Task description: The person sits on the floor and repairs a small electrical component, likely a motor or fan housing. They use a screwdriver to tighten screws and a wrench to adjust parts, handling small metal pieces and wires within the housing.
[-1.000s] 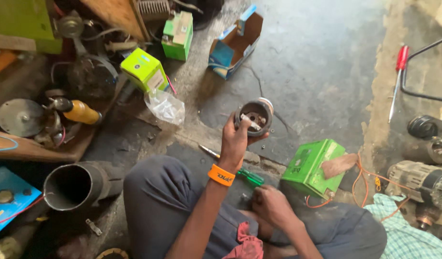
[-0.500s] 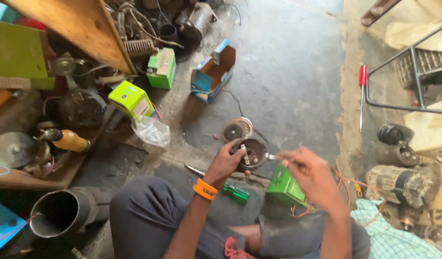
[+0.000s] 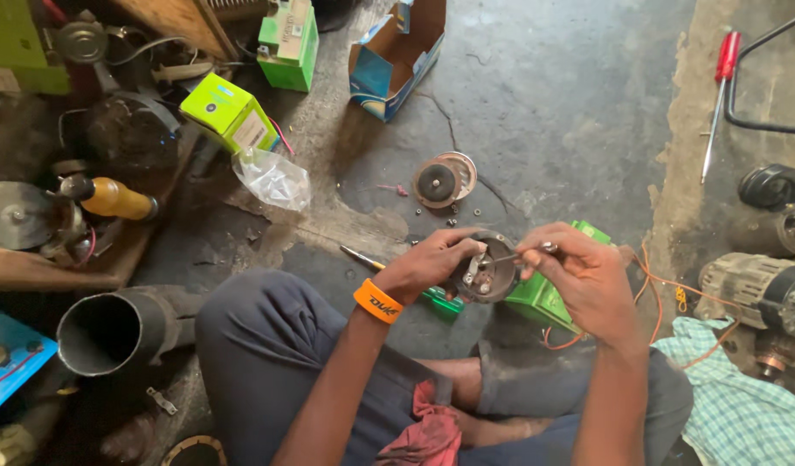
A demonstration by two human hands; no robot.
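Grey, cracked concrete floor (image 3: pixel 579 112) fills the far part of the scene, with clutter crowding its left and right edges. Much is cut off: a green box (image 3: pixel 290 39) at the far edge loses its top, an open blue and white carton (image 3: pixel 397 52) beside it is clipped too, and a blue case (image 3: pixel 9 358) at the near left shows only a corner. What sits inside the round dark metal housing (image 3: pixel 486 274) is hard to make out beyond a few pale bits of metal. A bright green box (image 3: pixel 544 298) lies mostly hidden behind the right hand.

On the left, a lime-green carton (image 3: pixel 227 112) lies tilted with a dark round mark on its face, and a crumpled clear plastic bag (image 3: pixel 275 179) rests just near of it. A red-handled screwdriver (image 3: pixel 719 95) lies on the far right.

The left hand (image 3: pixel 432 261), with an orange wristband (image 3: pixel 377 301), curls its fingers around the left rim of the housing and holds it above the person's lap. The right hand (image 3: pixel 583 276) pinches a thin metal tool (image 3: pixel 514 255) between narrowly closed fingers, its tip reaching into the housing. A round disc part (image 3: pixel 443 179) lies on the floor just beyond, apart from both hands.
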